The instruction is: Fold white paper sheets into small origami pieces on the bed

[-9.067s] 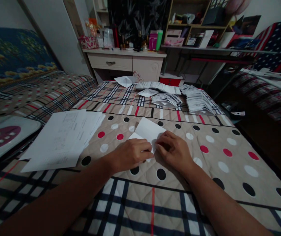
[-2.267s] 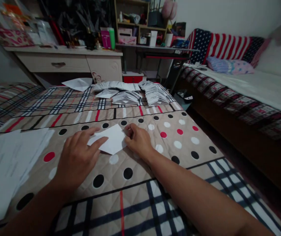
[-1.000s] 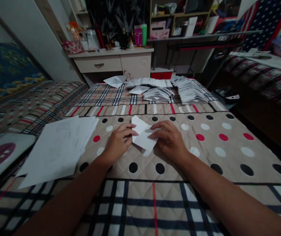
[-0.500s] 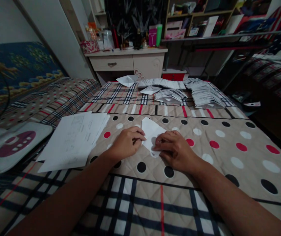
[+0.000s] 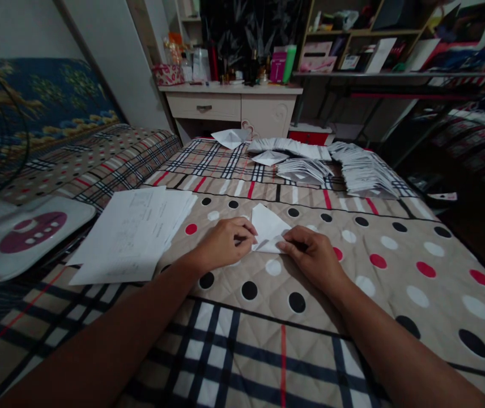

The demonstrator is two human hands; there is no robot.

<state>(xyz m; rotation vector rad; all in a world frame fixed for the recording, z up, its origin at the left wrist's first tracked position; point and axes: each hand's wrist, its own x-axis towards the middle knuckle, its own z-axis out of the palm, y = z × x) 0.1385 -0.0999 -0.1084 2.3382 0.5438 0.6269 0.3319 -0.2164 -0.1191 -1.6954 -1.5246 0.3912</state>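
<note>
A small white sheet of paper [image 5: 268, 222], partly folded, lies on the dotted bedspread between my hands. Its near edge is turned up into a flap. My left hand [image 5: 228, 241] pinches the paper's left corner between thumb and fingers. At the right corner, my right hand [image 5: 310, 250] grips the folded edge with thumb and forefinger. Left of my left hand rests a spread stack of printed sheets [image 5: 123, 232].
Beyond my hands stand rows of folded papers [image 5: 365, 170], with a loose folded piece [image 5: 230, 137] farther back. A white board with a purple print [image 5: 34, 232] lies at the left. A cream dresser [image 5: 208, 107] stands past the bed.
The paper's near edge has been folded upward, and my right hand now pinches its right corner instead of lying over its lower part. The view has shifted slightly left.
</note>
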